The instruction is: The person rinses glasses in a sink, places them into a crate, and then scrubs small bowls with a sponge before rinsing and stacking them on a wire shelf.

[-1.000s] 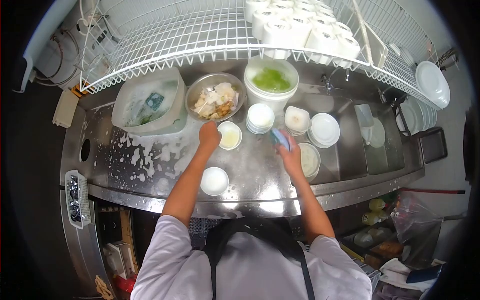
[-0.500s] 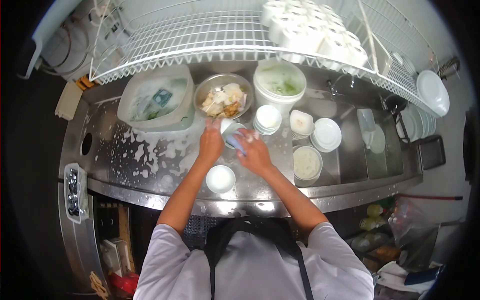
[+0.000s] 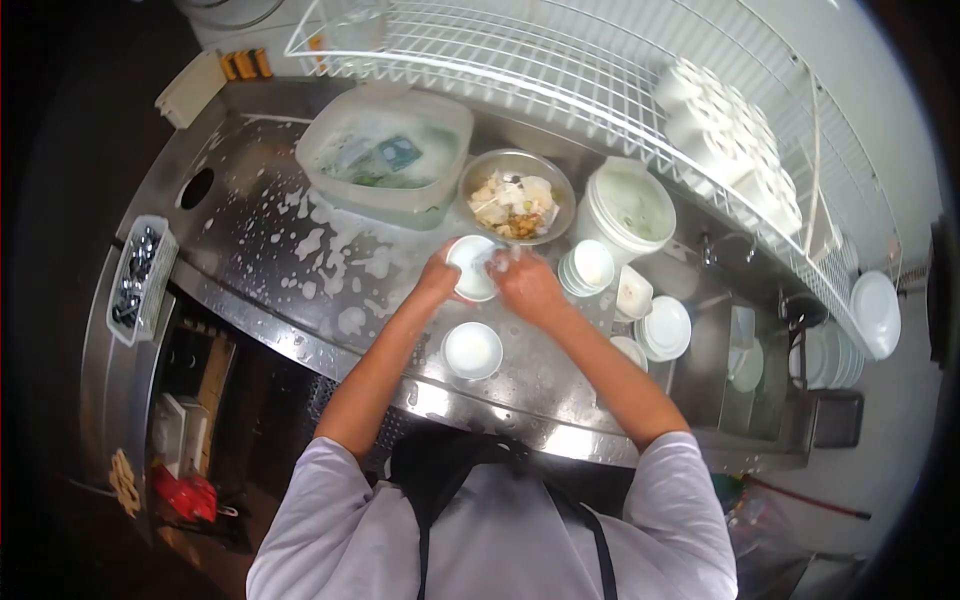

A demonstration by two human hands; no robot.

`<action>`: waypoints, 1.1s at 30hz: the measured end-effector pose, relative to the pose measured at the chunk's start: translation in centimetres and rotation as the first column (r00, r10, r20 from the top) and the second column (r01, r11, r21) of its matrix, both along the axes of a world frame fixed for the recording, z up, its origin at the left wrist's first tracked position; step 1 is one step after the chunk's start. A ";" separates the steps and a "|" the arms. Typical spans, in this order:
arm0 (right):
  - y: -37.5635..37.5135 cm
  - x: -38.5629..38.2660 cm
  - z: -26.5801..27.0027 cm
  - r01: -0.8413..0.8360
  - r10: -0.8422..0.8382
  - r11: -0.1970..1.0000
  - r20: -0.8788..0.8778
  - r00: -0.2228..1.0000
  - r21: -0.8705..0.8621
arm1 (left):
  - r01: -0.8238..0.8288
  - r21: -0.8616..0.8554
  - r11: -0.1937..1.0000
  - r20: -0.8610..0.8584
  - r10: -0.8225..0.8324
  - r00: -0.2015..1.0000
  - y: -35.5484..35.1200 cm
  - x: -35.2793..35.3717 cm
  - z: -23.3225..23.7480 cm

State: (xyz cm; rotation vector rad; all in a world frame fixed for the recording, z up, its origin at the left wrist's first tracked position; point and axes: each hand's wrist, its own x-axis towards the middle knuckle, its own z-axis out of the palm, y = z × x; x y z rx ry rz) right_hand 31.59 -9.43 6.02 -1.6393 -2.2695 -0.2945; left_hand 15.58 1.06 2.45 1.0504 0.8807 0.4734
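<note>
In my left hand [image 3: 438,278] a small white bowl [image 3: 470,270] is gripped by its left side, with the hollow facing up towards me. My right hand [image 3: 524,284] is closed at the bowl's right rim on a soapy bluish cloth [image 3: 496,261], mostly hidden by the fingers and blurred. Another white bowl [image 3: 472,350] stands on the steel counter just below my hands, nearer to me. Beyond them is a steel bowl [image 3: 468,212] of food scraps. To the right of my right hand rises a stack of small white bowls [image 3: 588,268].
A translucent tub [image 3: 440,205] of sudsy water stands at the back left, a white bucket [image 3: 655,225] at the back right. White dishes [image 3: 664,328] are stacked by the sink [image 3: 700,385]. A wire rack [image 3: 520,80] with white rolls [image 3: 730,140] overhangs the back. Foam spots the steel counter [image 3: 270,290].
My view has turned, so the counter appears rotated. The held bowl now shows its inside more fully. My right hand has shifted from over the bowl to its right rim, still with the cloth.
</note>
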 end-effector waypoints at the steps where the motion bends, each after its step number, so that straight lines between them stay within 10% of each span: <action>1: 0.0 -0.8 0.0 0.093 -0.095 0.995 -0.024 0.995 -0.046 | -0.112 -0.026 0.993 0.010 0.112 0.994 0.1 0.1 0.6; 6: 0.8 -2.3 0.3 0.233 -0.228 0.956 0.049 0.973 -0.181 | -0.188 -0.085 0.979 0.095 0.195 0.976 -0.7 0.0 -3.3; 9: 2.5 -2.1 -0.5 0.169 -0.166 0.974 -0.031 0.986 0.150 | -0.073 -0.243 0.967 0.152 0.112 0.982 -3.4 1.1 -0.3; 13: 1.6 -2.1 -0.2 0.115 -0.163 0.972 -0.235 0.958 -0.207 | 0.053 -0.214 0.975 0.172 -0.016 0.985 -2.0 1.0 -0.2; 16: 1.5 -0.9 0.7 0.086 -0.059 0.975 0.136 0.989 -0.203 | 0.018 -0.221 0.975 0.235 0.035 0.971 -3.0 0.4 0.3; 24: 1.4 -3.6 1.7 0.112 -0.176 0.980 -0.458 0.871 -0.165 | 0.057 -0.520 0.852 0.455 0.219 0.863 -1.9 1.1 0.4; 27: 1.2 -2.5 2.6 0.030 -0.085 0.950 -0.164 0.983 -0.312 | -0.038 -0.415 0.909 0.242 0.151 0.958 -1.2 1.4 -2.3; 29: 1.2 -1.5 4.9 0.001 0.077 0.900 0.160 0.984 -0.436 | -0.182 0.054 0.982 0.089 0.177 0.980 -1.4 2.1 -3.8; 33: 1.6 -0.1 5.1 -0.271 0.260 0.962 0.374 0.890 -0.026 | -0.055 0.461 0.886 -0.129 0.128 0.983 -0.7 2.1 -3.7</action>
